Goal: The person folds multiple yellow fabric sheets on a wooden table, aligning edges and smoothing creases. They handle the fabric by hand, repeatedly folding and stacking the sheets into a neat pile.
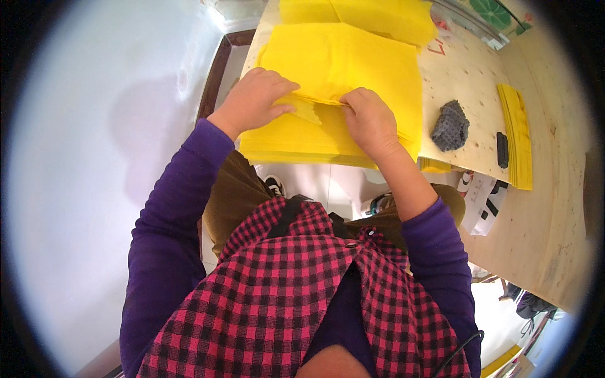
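A stack of yellow cloth sheets lies at the table's near edge. On it, a top yellow cloth sheet has its near edge lifted in a fold, with shadow under it. My right hand pinches this raised edge between thumb and fingers. At the left end of the fold is my left hand, palm down, thumb and fingers apart. Yellow cloth shows in the gap between them; a firm grip there is not visible.
More yellow cloth lies at the table's far end. Right of the stack are a crumpled dark grey cloth, a small black object and a narrow folded yellow bundle. A white bag hangs below the edge. A pale wall stands left.
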Motion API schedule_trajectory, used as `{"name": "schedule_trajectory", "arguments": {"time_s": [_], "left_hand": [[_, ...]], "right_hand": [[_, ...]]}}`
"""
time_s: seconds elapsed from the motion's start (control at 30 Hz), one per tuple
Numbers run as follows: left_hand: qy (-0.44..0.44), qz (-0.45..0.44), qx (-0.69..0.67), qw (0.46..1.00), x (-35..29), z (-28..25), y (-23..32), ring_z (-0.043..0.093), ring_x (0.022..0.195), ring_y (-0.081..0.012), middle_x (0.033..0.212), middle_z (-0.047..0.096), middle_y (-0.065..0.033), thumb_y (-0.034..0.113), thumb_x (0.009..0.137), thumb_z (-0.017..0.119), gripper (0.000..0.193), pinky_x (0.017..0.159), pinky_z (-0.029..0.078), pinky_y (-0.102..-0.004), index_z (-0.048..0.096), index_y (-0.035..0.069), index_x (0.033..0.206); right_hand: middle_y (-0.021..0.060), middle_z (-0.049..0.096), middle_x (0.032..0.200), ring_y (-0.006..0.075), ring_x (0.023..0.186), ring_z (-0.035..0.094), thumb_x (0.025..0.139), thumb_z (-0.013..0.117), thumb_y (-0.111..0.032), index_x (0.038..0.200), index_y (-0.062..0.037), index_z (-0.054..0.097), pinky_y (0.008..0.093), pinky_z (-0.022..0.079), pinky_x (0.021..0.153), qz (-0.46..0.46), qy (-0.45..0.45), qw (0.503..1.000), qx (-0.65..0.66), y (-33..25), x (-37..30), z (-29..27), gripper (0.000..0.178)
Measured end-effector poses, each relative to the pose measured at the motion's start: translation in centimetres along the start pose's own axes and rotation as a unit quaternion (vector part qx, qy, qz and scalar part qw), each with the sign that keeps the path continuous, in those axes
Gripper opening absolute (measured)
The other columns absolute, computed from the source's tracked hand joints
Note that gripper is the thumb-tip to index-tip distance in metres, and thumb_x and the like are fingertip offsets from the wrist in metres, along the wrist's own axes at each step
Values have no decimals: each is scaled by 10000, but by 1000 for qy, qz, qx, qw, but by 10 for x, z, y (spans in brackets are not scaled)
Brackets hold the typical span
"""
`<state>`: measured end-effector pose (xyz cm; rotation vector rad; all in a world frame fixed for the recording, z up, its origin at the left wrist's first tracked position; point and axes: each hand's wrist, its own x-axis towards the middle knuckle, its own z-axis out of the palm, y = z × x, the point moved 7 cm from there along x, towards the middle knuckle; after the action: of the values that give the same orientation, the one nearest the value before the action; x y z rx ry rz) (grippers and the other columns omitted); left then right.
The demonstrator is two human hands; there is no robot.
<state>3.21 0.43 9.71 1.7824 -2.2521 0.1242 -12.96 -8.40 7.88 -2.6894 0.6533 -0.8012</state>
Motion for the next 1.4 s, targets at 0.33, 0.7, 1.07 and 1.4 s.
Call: {"name": "schedule_trajectory", "arguments": {"time_s": [0.33,0.7,1.07,1.4], "left_hand": [[75,-35,120,989,-11,-4,-4,606,890,-243,918,666,-59,18,729,613,405,828,425,-374,625,108,1123],[33,42,183,982,34,-51,15,609,783,-249,758,660,-65,25,714,591,169,779,448,-367,676,81,849],[46,50,160,985,-5,-38,25,597,759,-244,719,621,-47,68,715,570,60,791,436,-375,617,100,736],[116,-92,54,988,-58,12,21,623,932,-250,938,672,-71,14,725,560,154,868,443,-391,628,62,855]], "right_hand": [[116,618,860,322,858,594,801,590,-98,889,-61,591,430,500,725,-19,-11,1000,-7,-4,13,-17,95],[130,670,923,305,873,648,786,548,-70,1037,-89,614,416,524,737,4,22,998,-58,-4,3,-12,260],[117,668,949,322,907,625,767,525,-41,1025,-109,663,432,506,760,32,-153,986,-59,-6,-12,7,301],[150,648,950,347,911,621,862,567,-307,930,-53,641,444,505,791,-52,-253,966,-5,-8,-7,10,274]]}}
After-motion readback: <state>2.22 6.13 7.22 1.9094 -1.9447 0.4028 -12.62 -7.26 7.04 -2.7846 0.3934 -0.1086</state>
